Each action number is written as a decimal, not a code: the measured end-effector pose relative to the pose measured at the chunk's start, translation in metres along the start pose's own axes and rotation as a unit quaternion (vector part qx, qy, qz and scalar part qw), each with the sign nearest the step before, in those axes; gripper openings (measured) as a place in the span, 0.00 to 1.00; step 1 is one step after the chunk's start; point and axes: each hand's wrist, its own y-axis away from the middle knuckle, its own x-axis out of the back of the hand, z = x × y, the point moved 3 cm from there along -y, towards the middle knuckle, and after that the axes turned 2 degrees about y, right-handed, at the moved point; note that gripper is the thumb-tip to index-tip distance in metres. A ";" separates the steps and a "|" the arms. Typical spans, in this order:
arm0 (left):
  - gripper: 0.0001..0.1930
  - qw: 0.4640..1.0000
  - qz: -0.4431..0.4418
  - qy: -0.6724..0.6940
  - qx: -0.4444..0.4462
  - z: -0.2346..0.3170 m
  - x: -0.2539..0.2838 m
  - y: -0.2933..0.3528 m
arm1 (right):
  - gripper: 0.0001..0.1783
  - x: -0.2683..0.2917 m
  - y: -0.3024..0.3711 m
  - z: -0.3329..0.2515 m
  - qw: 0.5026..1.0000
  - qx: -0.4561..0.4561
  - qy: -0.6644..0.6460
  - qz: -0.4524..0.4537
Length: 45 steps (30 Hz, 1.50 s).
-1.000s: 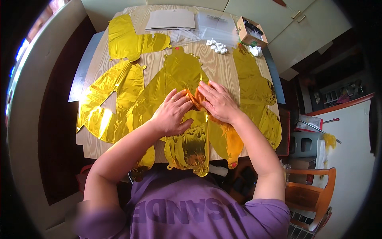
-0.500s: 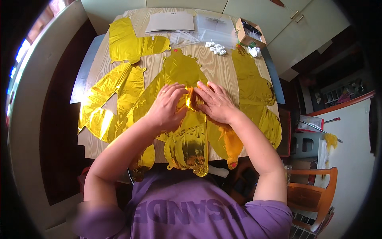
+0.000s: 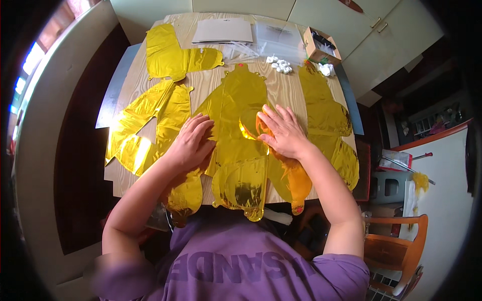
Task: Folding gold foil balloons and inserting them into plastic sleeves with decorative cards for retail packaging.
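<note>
A large flat gold foil balloon (image 3: 244,98) lies in the middle of the table, its lower part hanging over the near edge. My left hand (image 3: 188,145) rests on the balloon's left side, fingers stretched out. Spread-fingered, my right hand (image 3: 285,133) lies on its right side, beside a small raised fold that shines orange. Both hands hold nothing. Left of the balloon is a creased gold foil piece (image 3: 173,108), with another gold foil piece (image 3: 165,52) beyond it. A further gold foil piece (image 3: 324,108) lies along the right side.
At the table's far side are a stack of grey card sheets (image 3: 222,31), clear plastic bags (image 3: 278,40), small white rolls (image 3: 279,65) and an open cardboard box (image 3: 321,45). A wooden chair (image 3: 396,241) stands at the near right. The wood-grain table (image 3: 281,90) shows between the foil pieces.
My left hand has moved left, away from the middle of the balloon, and the hands are farther apart. The raised fold between them has flattened, leaving some beside my right hand.
</note>
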 end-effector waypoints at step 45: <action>0.43 0.985 -0.112 -0.073 -0.113 0.036 -0.041 -0.037 | 0.16 0.047 0.095 -0.043 0.954 -0.118 -0.050 0.270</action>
